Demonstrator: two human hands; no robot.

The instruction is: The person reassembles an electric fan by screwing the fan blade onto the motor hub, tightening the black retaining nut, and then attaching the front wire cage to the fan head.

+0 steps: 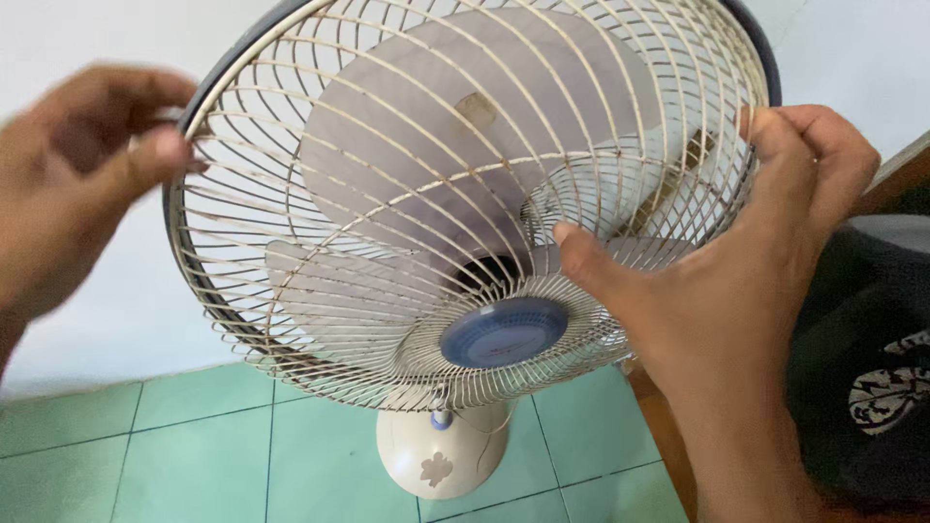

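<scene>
A standing fan point(455, 194) is held at its wire guard by two bare hands.

The cream wire guard point(407, 320) is gripped at its right rim by the right hand point(736, 281), fingers curled over the edge and thumb laid on the wires. The left rim is pinched by the blurred left hand point(87, 165). The fan is tilted above its round base point(441, 455), which is seen on the green tiled floor point(194, 455).

A plain white wall point(77, 320) met pale green floor tiles point(194, 455), with a brown wooden edge point(668, 436) right of the tiles.
</scene>
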